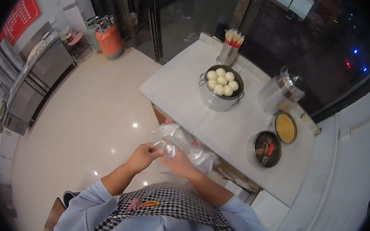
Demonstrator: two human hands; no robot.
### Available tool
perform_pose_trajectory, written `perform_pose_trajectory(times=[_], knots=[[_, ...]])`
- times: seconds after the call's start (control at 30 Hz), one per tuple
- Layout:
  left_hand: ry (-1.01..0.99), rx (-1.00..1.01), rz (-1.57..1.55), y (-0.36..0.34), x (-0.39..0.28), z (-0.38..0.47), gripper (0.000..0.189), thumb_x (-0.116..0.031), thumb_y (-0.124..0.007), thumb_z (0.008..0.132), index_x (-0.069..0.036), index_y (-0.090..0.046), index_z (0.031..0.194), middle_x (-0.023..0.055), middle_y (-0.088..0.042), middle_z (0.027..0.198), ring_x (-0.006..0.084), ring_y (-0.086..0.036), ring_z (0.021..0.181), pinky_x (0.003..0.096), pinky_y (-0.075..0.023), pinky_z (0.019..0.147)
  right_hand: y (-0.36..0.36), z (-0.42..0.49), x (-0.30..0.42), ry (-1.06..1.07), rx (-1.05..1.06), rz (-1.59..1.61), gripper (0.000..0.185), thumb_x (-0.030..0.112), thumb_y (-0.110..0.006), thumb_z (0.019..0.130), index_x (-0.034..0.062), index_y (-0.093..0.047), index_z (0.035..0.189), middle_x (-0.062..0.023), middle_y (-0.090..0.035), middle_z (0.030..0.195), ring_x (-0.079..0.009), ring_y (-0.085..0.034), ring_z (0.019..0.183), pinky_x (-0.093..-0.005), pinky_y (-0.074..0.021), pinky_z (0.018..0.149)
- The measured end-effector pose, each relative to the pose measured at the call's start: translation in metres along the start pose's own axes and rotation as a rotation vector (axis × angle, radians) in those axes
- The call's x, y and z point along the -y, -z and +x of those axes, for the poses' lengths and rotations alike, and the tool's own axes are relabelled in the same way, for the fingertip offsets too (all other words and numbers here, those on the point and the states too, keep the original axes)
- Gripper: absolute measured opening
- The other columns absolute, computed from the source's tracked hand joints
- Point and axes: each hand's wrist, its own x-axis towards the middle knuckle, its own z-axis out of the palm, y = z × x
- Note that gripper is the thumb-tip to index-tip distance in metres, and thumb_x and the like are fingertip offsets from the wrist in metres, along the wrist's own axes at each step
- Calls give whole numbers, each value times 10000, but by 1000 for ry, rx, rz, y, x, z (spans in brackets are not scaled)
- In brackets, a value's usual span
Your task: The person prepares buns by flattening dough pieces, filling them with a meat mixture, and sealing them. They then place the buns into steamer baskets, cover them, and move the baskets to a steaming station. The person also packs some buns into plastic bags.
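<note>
Pinched between the thumb and fingers of my left hand [144, 157] is a thin clear plastic bag [168, 148], in front of my apron. Close against the bag is my right hand [182, 164], blurred; whether it is inside the bag or behind it, I cannot tell. More clear plastic bags [205, 160] hang beyond my hands, below the edge of a white counter [183, 80]. On that counter stands a round metal pot [218, 102], with several pale round buns [221, 80] heaped at its top.
Behind the pot stands a metal holder [227, 55] of wrapped chopsticks. A metal canister [276, 93], a round pan with a yellow ridged surface [286, 127] and a pot holding utensils [265, 149] stand to the right. Gas cylinders [110, 43] and a steel worktable [49, 64] are at left.
</note>
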Motion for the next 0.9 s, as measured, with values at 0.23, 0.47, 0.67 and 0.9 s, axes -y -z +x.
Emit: perform_pose_trajectory(times=[0.23, 0.47, 0.67, 0.9], knots=[[-43, 91, 81, -79, -72, 83, 213, -152, -668, 955, 37, -702, 1047, 32, -698, 957, 84, -598, 883, 262, -501, 798, 141, 7, 40, -32, -154, 570, 586, 44, -599, 934, 11, -360, 1468, -85, -584, 1180, -151, -575, 1060, -283, -474, 929], [-108, 106, -215, -109, -92, 145, 275, -186, -664, 961, 35, -698, 1121, 52, -706, 984, 145, -635, 897, 287, -505, 849, 212, 13, 65, 159, -535, 356, 595, -7, -592, 905, 15, -370, 1456, -36, -565, 1034, -83, -541, 931, -242, -467, 847], [-71, -33, 228, -81, -104, 176, 294, -182, -689, 928, 13, -645, 1144, 90, -660, 1097, 190, -600, 1041, 327, -488, 878, 233, 12, 99, 57, -509, 15, 660, -4, -608, 890, 40, -339, 1491, -32, -572, 1013, -80, -556, 886, -230, -484, 777], [-648, 566, 547, -116, -179, 229, 232, -172, -701, 897, -6, -669, 1056, 89, -682, 1040, 226, -633, 1001, 337, -499, 858, 228, 14, 115, 67, -519, -190, 706, 2, -637, 894, 34, -300, 1513, -39, -567, 1048, -74, -529, 872, -207, -464, 740]])
